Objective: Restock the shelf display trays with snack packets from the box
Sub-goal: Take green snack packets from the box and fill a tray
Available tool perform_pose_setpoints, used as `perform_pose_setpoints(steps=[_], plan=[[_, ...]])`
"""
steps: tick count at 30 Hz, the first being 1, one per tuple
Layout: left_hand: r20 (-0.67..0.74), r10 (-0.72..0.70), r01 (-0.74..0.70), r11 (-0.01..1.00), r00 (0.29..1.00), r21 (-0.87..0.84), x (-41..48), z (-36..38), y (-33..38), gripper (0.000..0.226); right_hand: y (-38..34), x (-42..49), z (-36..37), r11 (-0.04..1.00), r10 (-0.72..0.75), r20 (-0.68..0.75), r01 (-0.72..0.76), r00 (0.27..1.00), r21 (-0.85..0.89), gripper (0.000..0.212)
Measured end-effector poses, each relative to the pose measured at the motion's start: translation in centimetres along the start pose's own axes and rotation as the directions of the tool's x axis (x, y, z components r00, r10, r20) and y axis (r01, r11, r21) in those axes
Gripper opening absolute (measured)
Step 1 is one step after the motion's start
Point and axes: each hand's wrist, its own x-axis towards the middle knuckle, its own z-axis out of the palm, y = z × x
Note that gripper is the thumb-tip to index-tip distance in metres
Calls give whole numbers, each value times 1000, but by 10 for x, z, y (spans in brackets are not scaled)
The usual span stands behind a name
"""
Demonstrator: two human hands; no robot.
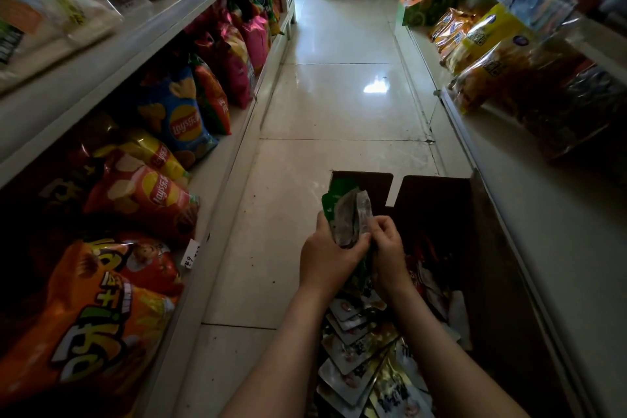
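Head view: both hands' fingers (361,241) curled, gripping snack packets (349,217) above box (437,204).

Dark brown cardboard box (437,200) sits on the floor w/ flaps open, tight vs the base of the right-side shelf. Inside, near end: loose pile of small flat packets (353,343), white/silver + a few gold, overlapping at odd angles; red packets (424,268) lie deeper in, too dark to read. A bunch of green & clear packets (349,214) stands upright above the box, gripped between left hand (325,258) & right hand (390,251).
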Motion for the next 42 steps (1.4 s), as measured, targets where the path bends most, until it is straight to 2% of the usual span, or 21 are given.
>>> perform_pose_setpoints(steps=[2,4,6,9,12,13,14,16,18,19,20,21,24,27,29,31,32,34,35,38,42], plan=[[22,24,-26,995,999,93,1,3,3,60,7,6,-5,989,79,-90,-89,993,-117,23],[26,30,-33,993,999,112,2,4,2,63,26,18,-19,891,117,-182,-184,976,-415,30],[4,36,-36,997,999,72,2,3,0,61,43,26,-27,730,158,-128,-203,979,-653,44],[-35,34,-34,999,999,19,1,0,-4,60,37,24,-22,536,285,-61,-211,957,-817,47],[-31,16,-16,1000,999,-12,0,-1,-3,56,24,28,-19,451,310,-115,-252,944,-856,50],[-33,11,-12,1000,999,-27,0,-2,-3,54,22,26,-17,462,303,-68,-209,951,-862,48],[-39,3,-5,999,999,-45,1,-2,-2,53,22,31,-13,394,248,-16,-116,969,-912,46],[-56,-16,11,997,998,-73,2,-3,-2,54,16,30,-15,212,260,29,-27,965,-977,44],[-68,-26,19,996,997,-90,2,-3,-2,54,20,33,-24,84,376,-53,-91,925,-992,46],[-67,-24,18,995,997,-95,2,-3,-3,53,21,37,-26,-93,406,-79,-45,911,-995,50],[-61,-22,16,995,998,-97,2,-2,-3,52,23,41,-30,-203,402,-103,-21,910,-979,55],[-58,-21,15,995,998,-97,1,-1,-4,52,28,44,-36,-256,429,-92,23,899,-966,61],[-70,-30,22,994,997,-103,1,-2,-4,51,42,42,-48,-282,447,-52,85,893,-956,71],[-86,-29,20,994,996,-107,1,-3,-4,49,41,31,-50,-247,336,63,152,940,-957,75],[-85,-33,22,993,996,-120,1,-2,-6,47,36,27,-54,-90,267,86,113,960,-990,75],[-89,-53,40,989,995,-142,2,1,-10,47,33,24,-58,160,150,17,-8,989,-987,67],[-92,-80,63,984,993,-168,3,2,-10,46,32,24,-62,329,114,-48,-83,992,-941,62],[-95,-175,143,951,980,-276,5,3,-12,44,23,20,-65,666,115,-139,-180,984,-724,51],[-89,-247,200,911,965,-362,7,2,-12,43,14,16,-64,769,131,-167,-207,977,-605,47],[-26,-396,328,794,918,-512,10,-7,-4,46,-21,3,-59,888,146,-202,-218,969,-405,46],[54,-507,455,716,861,-530,7,-31,31,43,-88,-23,-34,925,205,-132,-236,970,-299,56]])
